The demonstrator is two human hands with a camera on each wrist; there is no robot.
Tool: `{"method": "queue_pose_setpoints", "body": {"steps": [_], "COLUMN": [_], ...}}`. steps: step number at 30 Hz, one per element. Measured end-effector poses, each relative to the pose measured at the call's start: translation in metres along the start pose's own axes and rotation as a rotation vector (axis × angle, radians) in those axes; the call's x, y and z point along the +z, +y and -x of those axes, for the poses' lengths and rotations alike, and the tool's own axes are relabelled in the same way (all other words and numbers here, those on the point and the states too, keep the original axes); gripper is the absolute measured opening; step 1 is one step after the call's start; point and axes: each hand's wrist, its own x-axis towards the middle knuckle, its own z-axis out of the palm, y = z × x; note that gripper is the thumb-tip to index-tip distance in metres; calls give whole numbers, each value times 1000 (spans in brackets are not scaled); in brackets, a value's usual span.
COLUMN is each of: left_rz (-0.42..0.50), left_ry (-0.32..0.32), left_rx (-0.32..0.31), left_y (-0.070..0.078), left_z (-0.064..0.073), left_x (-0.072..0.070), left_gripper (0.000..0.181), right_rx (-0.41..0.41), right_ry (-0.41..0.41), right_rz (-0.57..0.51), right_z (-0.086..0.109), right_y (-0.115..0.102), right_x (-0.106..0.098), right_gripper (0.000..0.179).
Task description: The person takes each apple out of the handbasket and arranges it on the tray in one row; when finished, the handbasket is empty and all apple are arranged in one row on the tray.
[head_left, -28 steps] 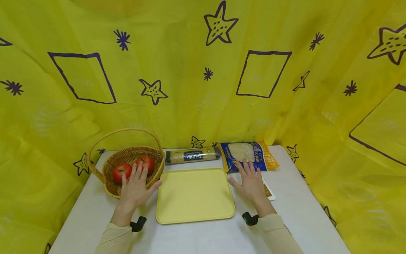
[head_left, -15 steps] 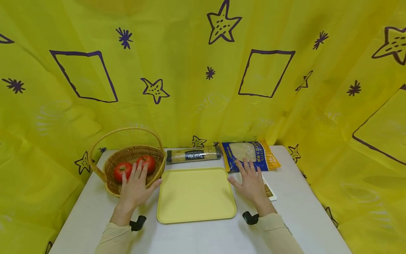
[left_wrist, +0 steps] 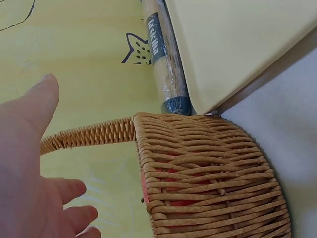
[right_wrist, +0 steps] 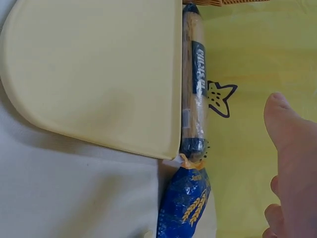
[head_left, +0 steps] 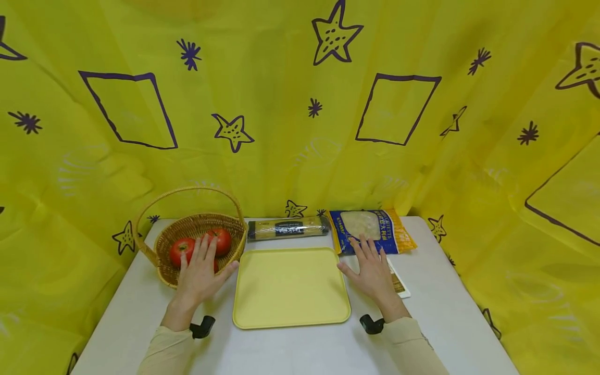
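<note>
My left hand (head_left: 199, 273) is spread with fingers apart, overlapping the front of a wicker basket (head_left: 161, 268) in the head view. Inside that basket lie red tomatoes (head_left: 182, 251), partly covered by my fingers. In the left wrist view the basket's woven side (left_wrist: 208, 168) shows beyond the hand, with red between the strands. My right hand (head_left: 372, 276), also spread and holding nothing, is nearest a blue and orange pasta bag (head_left: 365, 229). Between the hands lies a pale yellow tray (head_left: 291, 289) with nothing on it.
Behind the tray lies a long pack of spaghetti (head_left: 288, 228). A flat white-edged item (head_left: 399, 284) is partly hidden by my right hand. A yellow patterned curtain (head_left: 272, 172) stands along the back and sides of the white table (head_left: 300, 354).
The head view has shifted slightly, so the scene sits a little further right. Both hands keep nearly the same spread pose, and the objects stay in place.
</note>
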Motion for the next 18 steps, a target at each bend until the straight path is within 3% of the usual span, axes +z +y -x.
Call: {"method": "queue_pose_setpoints", "body": {"steps": [10,18], "left_rz": [87,201], "left_ry": [72,108], "left_rx": [10,-17], "left_y": [-8,-11], "left_z": [-6,-10], "left_x": [-6,-8], "left_gripper": [100,100], "right_rx": [-76,-63], "right_ry": [22,-67], "right_rz": [-57,-253], "right_z": [1,8], "right_y": [0,-2], "right_x": [4,5], "right_gripper": [81,88]}}
